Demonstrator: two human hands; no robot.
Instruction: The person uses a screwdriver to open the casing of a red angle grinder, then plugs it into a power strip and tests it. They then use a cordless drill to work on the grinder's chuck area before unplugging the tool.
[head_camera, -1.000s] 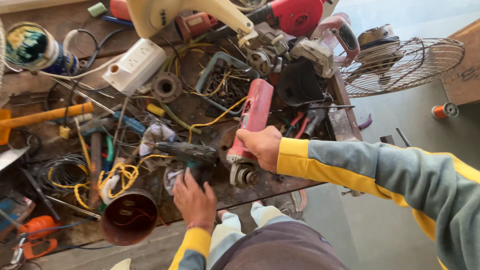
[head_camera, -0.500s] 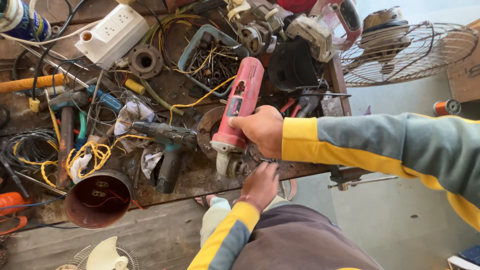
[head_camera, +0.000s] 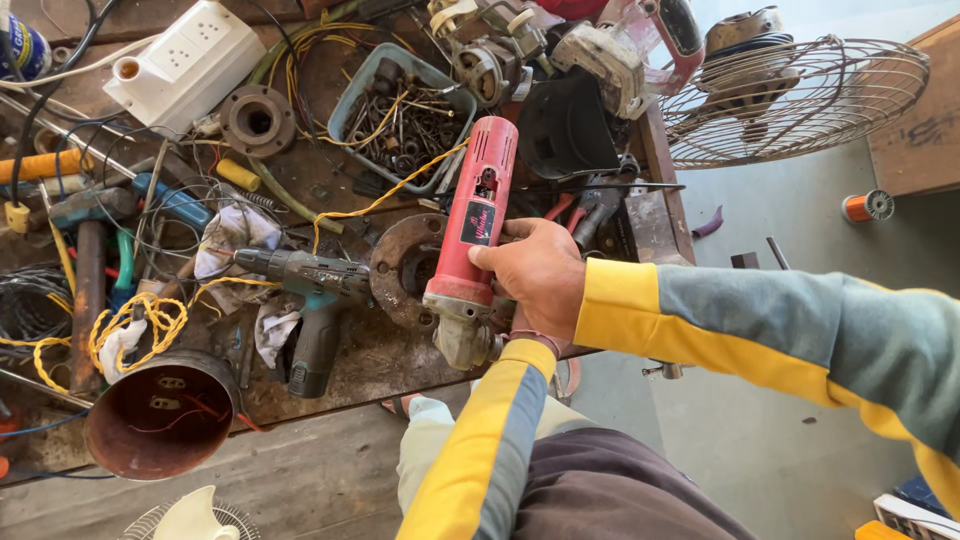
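Observation:
My right hand is wrapped around the body of a red angle grinder, holding it nose-down over the front edge of the workbench. The grinder's grey gear head sits just below that hand. My left arm in a yellow and grey sleeve comes up from below. Only the wrist end of my left hand shows, tucked under the right hand against the gear head; its fingers are hidden. A rusty round flange lies right beside the grinder.
A dark cordless drill lies left of the grinder among yellow wires. A rusty open can stands at the bench's front left. Farther back are a tray of screws, a white power strip and a wire fan guard.
My left hand moved from the drill area across to the grinder's head and slid under my right hand. The grinder has tipped more upright and closer to me.

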